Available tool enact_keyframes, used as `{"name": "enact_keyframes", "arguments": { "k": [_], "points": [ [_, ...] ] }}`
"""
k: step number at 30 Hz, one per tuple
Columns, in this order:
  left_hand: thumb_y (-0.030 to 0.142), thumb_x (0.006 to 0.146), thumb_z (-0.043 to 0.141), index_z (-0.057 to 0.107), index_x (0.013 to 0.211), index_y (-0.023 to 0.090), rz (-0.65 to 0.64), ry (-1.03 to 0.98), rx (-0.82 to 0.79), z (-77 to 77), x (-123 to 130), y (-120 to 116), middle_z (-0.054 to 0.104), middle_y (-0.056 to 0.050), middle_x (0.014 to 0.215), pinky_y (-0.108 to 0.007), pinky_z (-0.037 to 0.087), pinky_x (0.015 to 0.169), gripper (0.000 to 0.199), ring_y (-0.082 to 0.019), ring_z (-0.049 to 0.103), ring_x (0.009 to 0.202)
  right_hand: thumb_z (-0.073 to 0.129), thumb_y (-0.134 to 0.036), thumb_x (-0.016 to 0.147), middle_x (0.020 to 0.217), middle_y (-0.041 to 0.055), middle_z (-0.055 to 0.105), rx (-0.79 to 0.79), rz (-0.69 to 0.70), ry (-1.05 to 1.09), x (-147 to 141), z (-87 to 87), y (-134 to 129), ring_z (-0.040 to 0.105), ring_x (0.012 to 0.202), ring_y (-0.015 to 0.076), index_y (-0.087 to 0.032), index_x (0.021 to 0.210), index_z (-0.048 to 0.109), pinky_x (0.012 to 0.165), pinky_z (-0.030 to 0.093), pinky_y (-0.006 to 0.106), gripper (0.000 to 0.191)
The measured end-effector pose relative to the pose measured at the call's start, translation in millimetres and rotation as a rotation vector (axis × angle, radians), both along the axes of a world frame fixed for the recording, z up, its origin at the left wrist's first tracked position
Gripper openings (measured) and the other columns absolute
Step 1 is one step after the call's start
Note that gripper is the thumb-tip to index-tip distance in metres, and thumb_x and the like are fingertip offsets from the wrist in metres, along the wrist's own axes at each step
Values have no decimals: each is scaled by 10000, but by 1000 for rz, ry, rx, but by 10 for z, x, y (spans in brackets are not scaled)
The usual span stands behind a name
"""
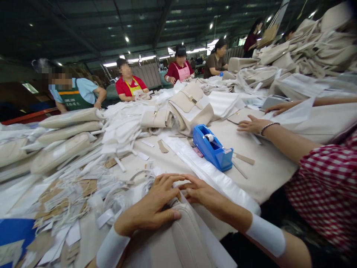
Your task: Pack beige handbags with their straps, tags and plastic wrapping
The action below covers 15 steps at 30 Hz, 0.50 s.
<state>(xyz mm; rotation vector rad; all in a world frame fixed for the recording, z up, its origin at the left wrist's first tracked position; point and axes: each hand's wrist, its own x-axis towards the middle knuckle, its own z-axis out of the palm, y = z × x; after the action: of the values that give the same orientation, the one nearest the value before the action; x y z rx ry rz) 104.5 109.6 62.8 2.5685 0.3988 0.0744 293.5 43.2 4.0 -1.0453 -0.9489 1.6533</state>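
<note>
Beige bag (186,227), seemingly unfinished: left hand (152,209) grips it, thumb pressing its side; right hand (205,194) arches, grip unclear. Stacked bags (67,132) beyond look finished.

The bag (187,227) is beige, tape dispenser (209,150) blue, and sleeve (329,163) red-and-white checked.

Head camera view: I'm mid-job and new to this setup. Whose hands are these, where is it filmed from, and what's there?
There's no robot: the left hand and right hand belong to the person wearing the camera, which looks forward and down. The left thumb rests on a beige bag; the right fingers are beside its top edge, though their grip is hidden. The table bears a blue tape dispenser, a flap bag and loose tags. The checked sleeve at right is a co-worker's.
</note>
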Motion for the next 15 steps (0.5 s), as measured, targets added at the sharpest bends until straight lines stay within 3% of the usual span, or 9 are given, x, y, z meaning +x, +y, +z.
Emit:
{"name": "enact_keyframes", "arguments": {
  "k": [3,7,9,11,15],
  "points": [
    [421,907,575,563,966,233,-10,28,3,2,7,-1,581,-34,1265,-439,128,1157,198,-267,300,1380,461,-142,818,1351,99,521,200,-52,-224,269,-110,-384,606,1133,207,-248,1293,516,866,562,369,490],
    [434,904,576,578,934,234,5,-3,-5,-12,-9,3,630,-24,1160,-441,148,1145,202,-267,368,1345,465,-67,845,1478,59,431,552,35,-784,531,-311,-940,417,1366,231,-343,1321,530,1054,473,423,554],
    [463,907,564,592,949,234,-4,-21,-4,-21,-18,4,638,-27,1141,-441,159,1136,234,-269,400,1312,498,-44,847,1478,65,440,718,58,-950,549,-376,-1127,430,1358,228,-346,1301,539,1074,456,401,547],
    [489,911,549,601,959,233,-12,-32,0,-27,-23,3,646,-32,1120,-439,166,1127,266,-266,428,1270,508,-40,867,1420,80,507,846,-7,-994,486,-421,-1211,501,1292,216,-322,1242,563,1028,493,356,472],
    [528,906,544,609,979,228,-5,-50,20,-32,-25,-10,641,-35,1094,-414,212,1090,315,-246,473,1150,494,-47,891,1219,73,621,865,-149,-935,284,-440,-1163,608,1081,181,-278,1034,612,874,534,280,297]
  ]
}}
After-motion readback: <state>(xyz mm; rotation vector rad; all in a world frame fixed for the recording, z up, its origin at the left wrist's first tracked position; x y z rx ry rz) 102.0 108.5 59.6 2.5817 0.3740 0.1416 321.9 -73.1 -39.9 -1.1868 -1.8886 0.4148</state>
